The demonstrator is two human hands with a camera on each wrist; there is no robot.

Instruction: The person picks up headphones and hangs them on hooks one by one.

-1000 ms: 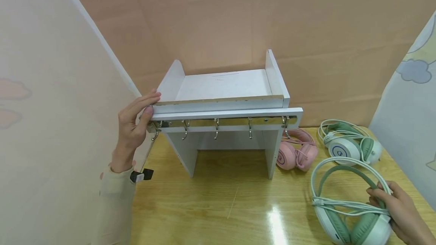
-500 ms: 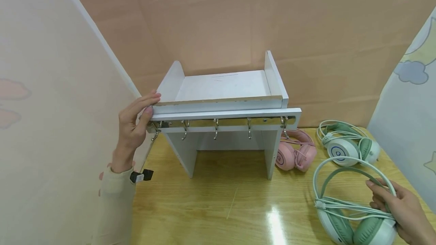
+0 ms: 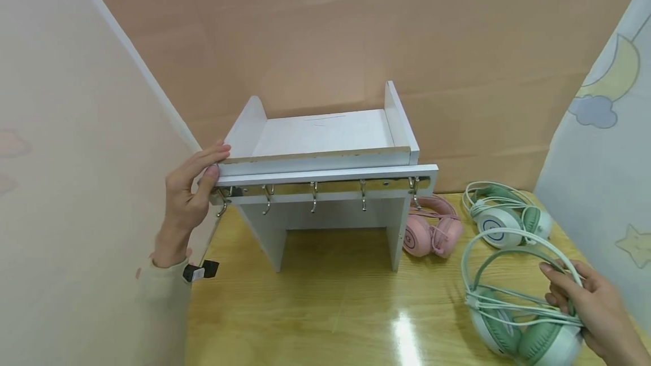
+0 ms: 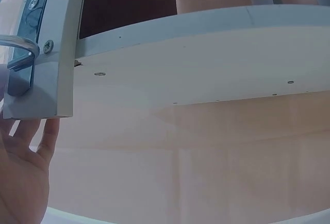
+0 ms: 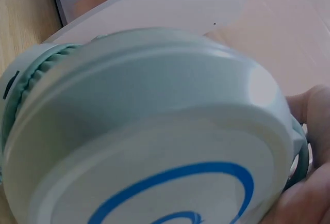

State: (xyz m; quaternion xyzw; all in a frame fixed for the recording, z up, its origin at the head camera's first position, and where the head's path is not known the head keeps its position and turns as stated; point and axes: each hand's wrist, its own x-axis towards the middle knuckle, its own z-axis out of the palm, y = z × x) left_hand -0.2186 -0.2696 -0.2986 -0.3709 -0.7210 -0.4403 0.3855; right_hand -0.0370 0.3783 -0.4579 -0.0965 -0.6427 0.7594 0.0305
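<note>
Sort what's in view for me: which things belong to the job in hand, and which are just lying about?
In the job, it seems:
held white-and-green headphones, in the right grip
white shelf, held by the left grip
hook rail along its front

Lying about:
pink headphones, on the table
second white-and-green headphones, also there

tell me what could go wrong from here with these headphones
The cord looped across the held headphones might catch a hook if they are lifted near the white rack. The right grip holds one side of the headband, so they could swing. If the left grip releases the rack's corner, it may shift.
</note>
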